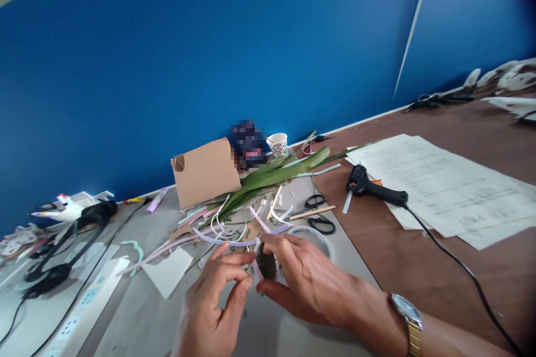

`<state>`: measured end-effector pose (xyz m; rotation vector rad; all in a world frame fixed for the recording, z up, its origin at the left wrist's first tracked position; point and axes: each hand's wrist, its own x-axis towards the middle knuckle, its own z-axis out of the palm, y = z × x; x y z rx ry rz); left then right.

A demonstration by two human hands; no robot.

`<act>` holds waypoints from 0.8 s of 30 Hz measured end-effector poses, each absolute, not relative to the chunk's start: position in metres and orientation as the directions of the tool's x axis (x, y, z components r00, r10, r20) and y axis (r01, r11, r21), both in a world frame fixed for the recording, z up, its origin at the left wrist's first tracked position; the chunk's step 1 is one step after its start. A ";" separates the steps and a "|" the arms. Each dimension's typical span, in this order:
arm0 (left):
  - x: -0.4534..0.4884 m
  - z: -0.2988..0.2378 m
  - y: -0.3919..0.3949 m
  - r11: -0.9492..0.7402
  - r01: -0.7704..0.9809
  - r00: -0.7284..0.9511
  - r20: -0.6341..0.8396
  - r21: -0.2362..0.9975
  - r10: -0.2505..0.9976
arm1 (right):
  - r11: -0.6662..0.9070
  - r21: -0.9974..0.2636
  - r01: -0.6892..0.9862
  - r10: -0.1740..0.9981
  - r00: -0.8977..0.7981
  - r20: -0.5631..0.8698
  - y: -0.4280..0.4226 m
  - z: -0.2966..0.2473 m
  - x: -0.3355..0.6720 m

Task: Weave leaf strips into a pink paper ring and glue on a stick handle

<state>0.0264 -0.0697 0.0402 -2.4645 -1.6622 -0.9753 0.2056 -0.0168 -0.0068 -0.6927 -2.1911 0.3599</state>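
Note:
My right hand [312,278], with a gold-banded watch at the wrist, is closed around a small oval piece with a pale lilac rim and dark green, leafy-looking filling [267,265]. Its thumb presses from below and its fingers from above. Just left of this piece, my left hand [220,293] has thumb and index finger pinched together; whatever lies between them is too small to make out. Behind the fingers curves a lilac strip [224,241]. White strips [218,215], long green leaves [268,178] and black-handled scissors [322,225] lie beyond.
A black glue gun [372,184] and its cord lie right, beside printed papers [444,178]. Cardboard [205,175] and a paper cup [278,144] stand by the blue wall. At left are a power strip [86,307] and a black headband-like item [69,268].

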 end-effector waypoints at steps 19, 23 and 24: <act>0.038 0.022 -0.072 -0.330 0.842 0.054 0.541 0.427 0.839 | 0.785 -0.529 0.322 0.618 -0.456 0.641 -0.013 -0.005 0.208; 0.041 0.019 -0.072 -0.329 0.836 0.028 0.565 0.439 0.825 | 0.782 -0.540 0.310 0.622 -0.439 0.648 -0.013 -0.004 0.210; 0.042 0.018 -0.072 -0.330 0.833 0.028 0.561 0.444 0.827 | 0.782 -0.542 0.308 0.623 -0.437 0.649 -0.013 -0.004 0.210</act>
